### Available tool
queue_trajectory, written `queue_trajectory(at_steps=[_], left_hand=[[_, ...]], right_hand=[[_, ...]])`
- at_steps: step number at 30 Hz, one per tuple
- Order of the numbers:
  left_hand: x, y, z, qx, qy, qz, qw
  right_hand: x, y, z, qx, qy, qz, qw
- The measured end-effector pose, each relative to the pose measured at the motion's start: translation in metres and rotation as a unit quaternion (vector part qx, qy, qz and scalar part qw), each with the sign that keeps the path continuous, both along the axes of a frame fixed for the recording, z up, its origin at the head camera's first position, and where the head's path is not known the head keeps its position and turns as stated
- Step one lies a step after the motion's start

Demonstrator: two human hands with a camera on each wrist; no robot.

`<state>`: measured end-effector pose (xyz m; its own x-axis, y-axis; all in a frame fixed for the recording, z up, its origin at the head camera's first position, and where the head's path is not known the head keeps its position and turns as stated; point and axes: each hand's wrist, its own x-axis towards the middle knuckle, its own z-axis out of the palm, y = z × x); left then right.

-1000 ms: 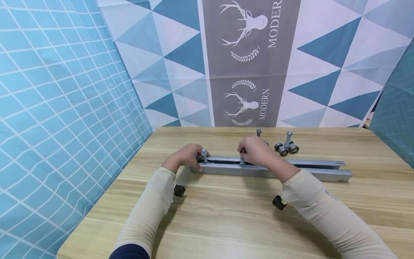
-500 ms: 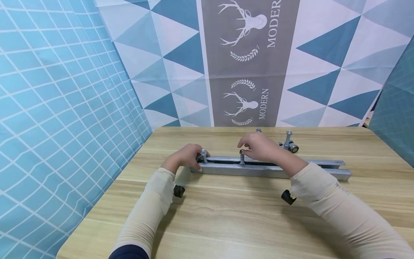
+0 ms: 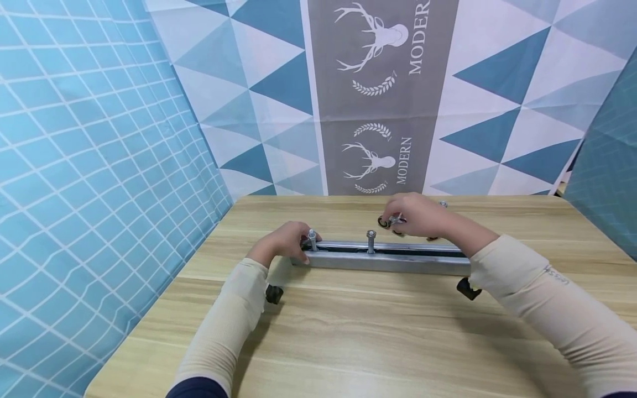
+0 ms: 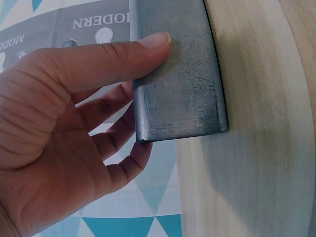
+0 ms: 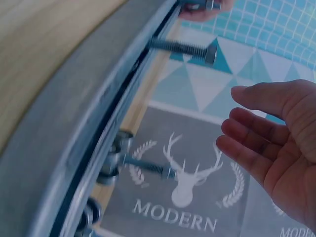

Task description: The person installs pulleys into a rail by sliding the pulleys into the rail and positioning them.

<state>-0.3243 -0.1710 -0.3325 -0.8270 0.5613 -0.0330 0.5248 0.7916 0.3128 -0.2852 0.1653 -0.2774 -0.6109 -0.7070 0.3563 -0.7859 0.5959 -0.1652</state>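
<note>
A grey metal channel rail (image 3: 388,265) lies across the table with its slot upward. My left hand (image 3: 286,243) grips its left end; in the left wrist view the thumb presses one face of the rail (image 4: 180,98) and the fingers lie behind. Two bolts stand up from the slot, one bolt (image 3: 312,239) by the left hand and another bolt (image 3: 371,240) farther right. Behind the rail, my right hand (image 3: 420,214) is over a wheeled roller with a bolt (image 3: 397,220). In the right wrist view its fingers are loosely bent, apart from the roller (image 5: 112,160).
A second roller's bolt top (image 3: 443,204) shows behind the right hand, its lower part mostly hidden; its wheels (image 5: 89,213) appear in the right wrist view. The wooden table (image 3: 348,337) meets a patterned backdrop (image 3: 278,110) behind and a blue grid sheet (image 3: 99,166) at left.
My right hand has let go of the bolt in the rail's middle and moved back and right to the loose roller. The left hand stays on the rail's end.
</note>
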Motion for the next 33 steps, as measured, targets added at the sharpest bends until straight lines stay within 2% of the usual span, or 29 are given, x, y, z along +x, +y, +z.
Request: queue_trajectory(at_steps=[8, 12, 23, 33], left_hand=[[0.001, -0.001, 0.000, -0.004, 0.001, 0.006, 1.0000], [0.001, -0.001, 0.000, -0.003, 0.000, 0.009, 1.0000], [0.003, -0.001, 0.002, -0.002, -0.001, 0.007, 1.0000], [0.001, 0.001, 0.000, 0.001, -0.001, 0.004, 1.0000]], right_hand=[[-0.013, 0.029, 0.008, 0.053, 0.025, -0.054, 0.997], [-0.023, 0.043, 0.008, 0.068, 0.023, -0.091, 0.993], [-0.046, 0.073, -0.004, 0.073, -0.023, -0.181, 0.981], [-0.055, 0.082, -0.011, 0.074, -0.094, -0.208, 0.971]])
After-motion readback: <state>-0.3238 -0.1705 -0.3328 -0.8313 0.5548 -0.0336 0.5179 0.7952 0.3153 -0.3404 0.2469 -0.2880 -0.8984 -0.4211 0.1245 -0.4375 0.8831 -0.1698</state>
